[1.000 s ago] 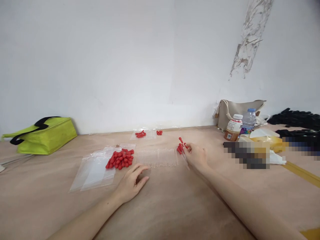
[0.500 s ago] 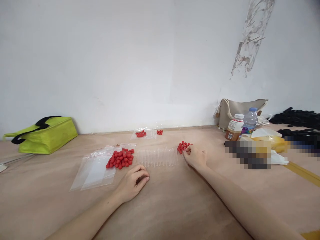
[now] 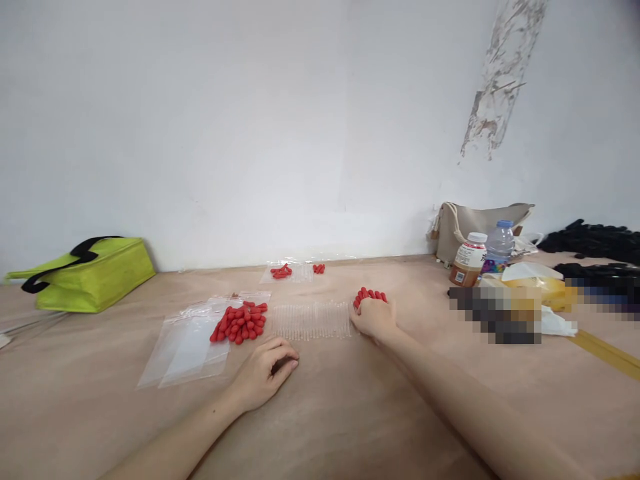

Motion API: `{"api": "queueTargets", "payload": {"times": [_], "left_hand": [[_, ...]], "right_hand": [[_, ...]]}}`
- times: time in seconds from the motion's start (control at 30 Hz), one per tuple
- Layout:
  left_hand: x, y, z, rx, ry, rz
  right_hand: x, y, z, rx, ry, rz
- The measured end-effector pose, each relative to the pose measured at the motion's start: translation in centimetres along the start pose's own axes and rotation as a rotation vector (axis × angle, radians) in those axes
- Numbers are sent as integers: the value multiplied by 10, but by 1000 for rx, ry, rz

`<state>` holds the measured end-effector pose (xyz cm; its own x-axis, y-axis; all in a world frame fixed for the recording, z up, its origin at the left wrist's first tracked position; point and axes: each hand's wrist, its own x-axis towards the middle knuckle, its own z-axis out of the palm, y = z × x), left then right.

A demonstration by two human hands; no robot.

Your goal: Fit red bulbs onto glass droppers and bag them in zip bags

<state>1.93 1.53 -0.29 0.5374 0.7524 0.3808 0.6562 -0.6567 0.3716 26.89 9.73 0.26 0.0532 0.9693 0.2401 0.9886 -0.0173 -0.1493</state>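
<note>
My left hand [image 3: 270,371] rests on the brown-covered table, loosely curled and holding nothing, its thumb apart from the fingers. Just beyond it lies a pile of red rubber bulbs [image 3: 240,323], partly over clear zip bags [image 3: 187,347]. A row of thin clear tubes [image 3: 310,321] is laid side by side between my hands. At the row's right end, my right hand [image 3: 375,320] is closed, knuckles up, against a cluster of red-bulbed droppers [image 3: 370,293]. Its fingertips and whatever they grip are hidden under the hand.
Near the wall lies a clear bag [image 3: 295,272] with red bulbs, beside a few loose red bulbs [image 3: 319,269]. A lime-green bag [image 3: 100,277] stands at left. To the right are a drink bottle [image 3: 469,260], a water bottle [image 3: 500,243], a grey bag [image 3: 480,223] and a tissue pack [image 3: 537,287].
My right hand has shifted slightly left and down towards the row's end, turning so its back now covers the fingertips. My left hand stays in place. The view has tilted slightly.
</note>
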Motion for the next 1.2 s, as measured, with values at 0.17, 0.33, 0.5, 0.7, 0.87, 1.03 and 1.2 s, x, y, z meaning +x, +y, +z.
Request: {"api": "queueTargets", "payload": {"times": [0.17, 0.33, 0.5, 0.7, 0.87, 1.03, 1.2], "left_hand": [[1, -1, -1, 8, 7, 1], [0, 1, 0, 0, 10, -5], [3, 0, -5, 39, 42, -21], [38, -58, -71, 294, 130, -237], [76, -118, -109, 239, -104, -251], [95, -144, -102, 136, -323, -274], [101, -154, -93, 36, -422, -291]], "right_hand": [[15, -15, 1, -100, -116, 12], [10, -22, -6, -93, -99, -9], [-21, -5, -10, -15, 191, -177], [-61, 24, 4, 205, 381, -574], [-64, 26, 6, 314, 494, -662], [-61, 25, 8, 321, 505, -686], [-60, 25, 10, 364, 474, -639]]}}
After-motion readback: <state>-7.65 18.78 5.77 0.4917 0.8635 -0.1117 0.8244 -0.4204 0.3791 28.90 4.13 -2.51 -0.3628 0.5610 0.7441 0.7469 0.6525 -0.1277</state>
